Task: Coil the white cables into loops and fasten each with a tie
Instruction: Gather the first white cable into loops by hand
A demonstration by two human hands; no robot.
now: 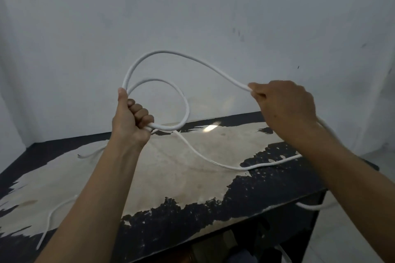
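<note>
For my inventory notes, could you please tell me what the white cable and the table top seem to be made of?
The white cable looks plastic-sheathed, smooth and matte: it bends in even curves without kinking. The table top seems a board with a black coating worn off in ragged patches to a pale, faintly shiny layer.

Head-worn view, facing forward-down, close over table (192, 168)

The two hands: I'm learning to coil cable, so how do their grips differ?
The left hand fists the white cable, thumb up; the right hand pinches it with fingertips. The left hand holds a closed loop's crossing; the right hand holds one strand. Both are raised above the table.
</note>
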